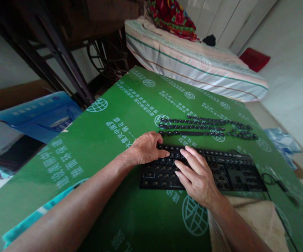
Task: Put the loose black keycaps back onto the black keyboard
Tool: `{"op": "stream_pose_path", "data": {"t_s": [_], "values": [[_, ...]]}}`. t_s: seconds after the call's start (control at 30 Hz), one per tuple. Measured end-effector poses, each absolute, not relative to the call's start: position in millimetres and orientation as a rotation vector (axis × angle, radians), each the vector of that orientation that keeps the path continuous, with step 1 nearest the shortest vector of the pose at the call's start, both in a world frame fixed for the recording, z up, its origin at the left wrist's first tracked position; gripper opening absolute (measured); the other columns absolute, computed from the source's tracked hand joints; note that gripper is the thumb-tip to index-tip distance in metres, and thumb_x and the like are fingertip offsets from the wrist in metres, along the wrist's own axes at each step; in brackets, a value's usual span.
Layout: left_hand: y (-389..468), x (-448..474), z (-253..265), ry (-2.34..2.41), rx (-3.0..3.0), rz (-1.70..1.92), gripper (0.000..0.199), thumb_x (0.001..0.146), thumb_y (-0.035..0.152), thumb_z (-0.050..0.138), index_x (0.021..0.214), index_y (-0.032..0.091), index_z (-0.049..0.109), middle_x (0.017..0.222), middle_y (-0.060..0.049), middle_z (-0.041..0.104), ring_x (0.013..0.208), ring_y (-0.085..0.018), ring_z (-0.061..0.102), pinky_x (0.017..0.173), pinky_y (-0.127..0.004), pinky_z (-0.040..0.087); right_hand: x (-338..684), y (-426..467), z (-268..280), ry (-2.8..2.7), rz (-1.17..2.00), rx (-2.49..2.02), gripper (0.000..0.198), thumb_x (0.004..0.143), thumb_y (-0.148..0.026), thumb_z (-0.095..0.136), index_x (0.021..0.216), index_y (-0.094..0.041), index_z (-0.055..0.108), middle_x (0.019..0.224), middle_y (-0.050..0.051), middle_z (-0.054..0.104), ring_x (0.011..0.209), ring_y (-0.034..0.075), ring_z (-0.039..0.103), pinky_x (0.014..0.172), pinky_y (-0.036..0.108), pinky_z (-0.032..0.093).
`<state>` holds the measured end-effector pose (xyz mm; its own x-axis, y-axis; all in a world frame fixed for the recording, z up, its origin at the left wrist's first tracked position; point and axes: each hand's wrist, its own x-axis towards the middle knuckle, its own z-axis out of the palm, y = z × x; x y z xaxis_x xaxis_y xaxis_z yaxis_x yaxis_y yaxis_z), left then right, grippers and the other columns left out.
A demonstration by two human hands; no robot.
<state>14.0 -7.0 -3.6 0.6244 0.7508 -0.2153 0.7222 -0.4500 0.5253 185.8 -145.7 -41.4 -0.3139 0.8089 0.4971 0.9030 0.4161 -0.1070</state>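
Note:
A black computer keyboard (pixel 222 171) lies on a green table. Its far rows carry keycaps, while bare key sockets show in the near rows and at the right end. My left hand (pixel 147 148) grips the keyboard's far left corner, thumb on the keys and fingers bent at the back edge. Over the middle-left keys is my right hand (pixel 194 171), fingers spread and fingertips on the keyboard; I see nothing held in it. Beyond the keyboard, loose black keycaps (pixel 192 133) lie in several rows, with a separate cluster of keycaps (pixel 242 134) to their right.
The green tabletop (pixel 130 94) has white printing. A beige cloth (pixel 253 224) lies under my right forearm, a teal cloth (pixel 38 213) near my left. The keyboard's cable (pixel 279 185) runs at right. A bed (pixel 193 59) stands behind, a blue bag (pixel 43 115) at left.

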Motion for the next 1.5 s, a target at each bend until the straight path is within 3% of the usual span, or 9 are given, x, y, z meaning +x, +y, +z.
{"op": "stream_pose_path", "data": {"t_s": [0.83, 0.93, 1.07, 1.27, 1.5], "values": [[-8, 14, -2, 1.143, 2.283, 0.052, 0.036, 0.07, 0.048, 0.058, 0.09, 0.018, 0.058, 0.094, -0.005, 0.061, 0.081, -0.019, 0.058, 0.069, -0.029, 0.044, 185, -146, -39, -2.176, -0.24, -1.46, 0.022, 0.082, -0.02, 0.059, 0.103, -0.016, 0.067, 0.127, 0.018, 0.055, 0.127, 0.032, 0.043, 0.095, 0.053, 0.047], [-8, 14, -2, 1.147, 2.285, 0.047, 0.035, 0.07, 0.047, 0.058, 0.09, 0.018, 0.057, 0.094, -0.005, 0.061, 0.081, -0.019, 0.058, 0.069, -0.029, 0.044, 187, -146, -41, -2.106, -0.232, -1.426, 0.028, 0.082, -0.021, 0.06, 0.109, -0.016, 0.064, 0.126, 0.017, 0.056, 0.125, 0.032, 0.045, 0.095, 0.053, 0.047], [-8, 14, -1, 1.155, 2.294, 0.046, 0.034, 0.07, 0.047, 0.058, 0.089, 0.019, 0.057, 0.094, -0.005, 0.061, 0.081, -0.019, 0.058, 0.068, -0.029, 0.044, 191, -146, -45, -1.969, -0.217, -1.426, 0.035, 0.081, -0.018, 0.06, 0.116, -0.015, 0.059, 0.12, 0.016, 0.059, 0.12, 0.03, 0.05, 0.095, 0.052, 0.049], [-7, 13, -4, 1.137, 2.293, 0.074, 0.037, 0.07, 0.049, 0.058, 0.089, 0.018, 0.057, 0.095, -0.005, 0.061, 0.081, -0.019, 0.058, 0.07, -0.029, 0.044, 195, -144, -44, -1.805, -0.147, -1.383, 0.035, 0.082, -0.007, 0.055, 0.115, -0.016, 0.058, 0.108, 0.013, 0.064, 0.111, 0.026, 0.056, 0.093, 0.051, 0.05], [-5, 11, -8, 1.154, 2.297, 0.121, 0.035, 0.073, 0.052, 0.056, 0.086, 0.02, 0.058, 0.09, -0.003, 0.062, 0.077, -0.018, 0.058, 0.067, -0.028, 0.044, 196, -142, -47, -1.724, -0.134, -1.369, 0.034, 0.083, -0.006, 0.053, 0.113, -0.019, 0.059, 0.104, 0.011, 0.065, 0.105, 0.024, 0.059, 0.09, 0.049, 0.052]]}}
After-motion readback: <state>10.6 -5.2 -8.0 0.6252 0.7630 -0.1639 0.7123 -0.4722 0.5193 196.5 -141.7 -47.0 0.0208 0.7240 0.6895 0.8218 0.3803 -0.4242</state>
